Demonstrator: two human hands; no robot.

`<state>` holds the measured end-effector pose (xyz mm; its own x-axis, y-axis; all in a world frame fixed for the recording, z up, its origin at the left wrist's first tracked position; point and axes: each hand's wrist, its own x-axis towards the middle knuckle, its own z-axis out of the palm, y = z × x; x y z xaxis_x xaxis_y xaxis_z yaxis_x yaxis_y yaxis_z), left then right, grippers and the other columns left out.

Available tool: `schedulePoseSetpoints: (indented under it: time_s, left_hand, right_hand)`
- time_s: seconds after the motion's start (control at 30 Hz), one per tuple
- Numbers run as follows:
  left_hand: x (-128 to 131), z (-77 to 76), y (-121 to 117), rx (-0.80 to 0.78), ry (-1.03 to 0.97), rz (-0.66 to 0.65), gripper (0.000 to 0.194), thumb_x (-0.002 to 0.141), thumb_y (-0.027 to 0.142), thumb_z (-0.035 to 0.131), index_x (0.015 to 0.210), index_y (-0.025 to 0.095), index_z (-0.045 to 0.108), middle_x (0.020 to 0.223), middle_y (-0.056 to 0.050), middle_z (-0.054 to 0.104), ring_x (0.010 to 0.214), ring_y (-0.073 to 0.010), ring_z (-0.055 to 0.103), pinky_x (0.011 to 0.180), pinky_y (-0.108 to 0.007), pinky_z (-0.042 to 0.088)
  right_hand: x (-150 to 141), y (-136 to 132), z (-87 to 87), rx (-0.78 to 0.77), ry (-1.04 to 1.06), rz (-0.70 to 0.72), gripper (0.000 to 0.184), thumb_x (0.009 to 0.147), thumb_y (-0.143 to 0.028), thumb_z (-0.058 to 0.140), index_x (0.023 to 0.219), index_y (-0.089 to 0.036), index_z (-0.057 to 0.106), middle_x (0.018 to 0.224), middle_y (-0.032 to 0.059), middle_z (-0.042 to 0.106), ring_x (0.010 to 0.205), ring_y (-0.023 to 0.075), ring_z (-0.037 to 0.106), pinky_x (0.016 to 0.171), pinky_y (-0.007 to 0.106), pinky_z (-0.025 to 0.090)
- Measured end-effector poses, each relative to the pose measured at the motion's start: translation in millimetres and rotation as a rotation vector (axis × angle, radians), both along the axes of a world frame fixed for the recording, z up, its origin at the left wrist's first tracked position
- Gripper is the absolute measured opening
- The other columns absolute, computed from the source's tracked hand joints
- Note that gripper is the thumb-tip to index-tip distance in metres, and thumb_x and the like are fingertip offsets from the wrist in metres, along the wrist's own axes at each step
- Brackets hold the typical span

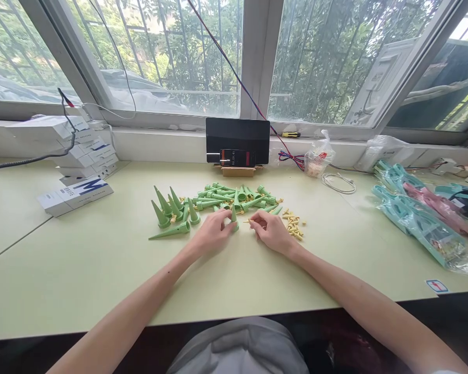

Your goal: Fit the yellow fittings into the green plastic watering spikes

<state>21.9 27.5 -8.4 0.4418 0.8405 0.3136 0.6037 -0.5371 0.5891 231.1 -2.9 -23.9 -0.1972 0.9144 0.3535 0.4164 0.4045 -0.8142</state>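
My left hand [217, 228] is closed around a green plastic cone spike [234, 217], which stands upright with its tip pointing up. Just to the right, my right hand [271, 228] pinches a small yellow peg [247, 222], its thin end pointing toward the cone; the two are apart. Behind both hands lies a pile of green cone spikes [218, 196], with bits of yellow among them. Several cones [161, 215] stand upright to the left, and one cone [175, 230] lies on its side before them. A heap of loose yellow pegs [294, 227] sits beside my right hand.
A phone [237, 158] showing a timer leans on a black screen [237, 136] by the window. White boxes [76, 195] are stacked at left. At right lie bagged teal and pink items [425, 218], a coiled white cable [338, 183] and a plastic bag [318, 158].
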Motion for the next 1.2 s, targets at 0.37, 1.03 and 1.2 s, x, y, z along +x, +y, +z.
schedulePoseSetpoints:
  time_s: [0.37, 1.03, 1.2]
  left_hand:
    - [5, 13.2, -8, -0.550, -0.353, -0.034, 0.034, 0.091, 0.053, 0.049, 0.080, 0.021, 0.040, 0.063, 0.004, 0.054, 0.041, -0.0098, 0.052, 0.036, -0.021, 0.028]
    - [7, 14.3, -12, -0.630, -0.400, -0.129, 0.040, 0.088, 0.055, 0.056, 0.076, 0.021, 0.041, 0.061, 0.007, 0.040, 0.045, -0.0091, 0.053, 0.039, -0.020, 0.033]
    - [7, 13.4, -12, -0.628, -0.421, -0.132, 0.040, 0.089, 0.055, 0.056, 0.076, 0.020, 0.040, 0.060, 0.007, 0.042, 0.046, -0.0095, 0.054, 0.039, -0.020, 0.034]
  right_hand:
    - [-1, -4, 6.0, 0.053, 0.020, 0.026, 0.019, 0.094, -0.034, 0.053, 0.084, -0.019, 0.062, 0.072, 0.0020, 0.063, 0.057, 0.0139, 0.056, 0.054, 0.026, 0.046]
    - [-1, -6, 8.1, 0.065, 0.037, 0.082, 0.020, 0.094, -0.037, 0.056, 0.095, -0.019, 0.065, 0.082, 0.0039, 0.066, 0.062, 0.0139, 0.058, 0.057, 0.027, 0.049]
    - [0, -5, 7.3, 0.070, 0.032, 0.092, 0.017, 0.094, -0.033, 0.057, 0.095, -0.018, 0.065, 0.082, 0.0033, 0.067, 0.062, 0.0133, 0.058, 0.058, 0.026, 0.048]
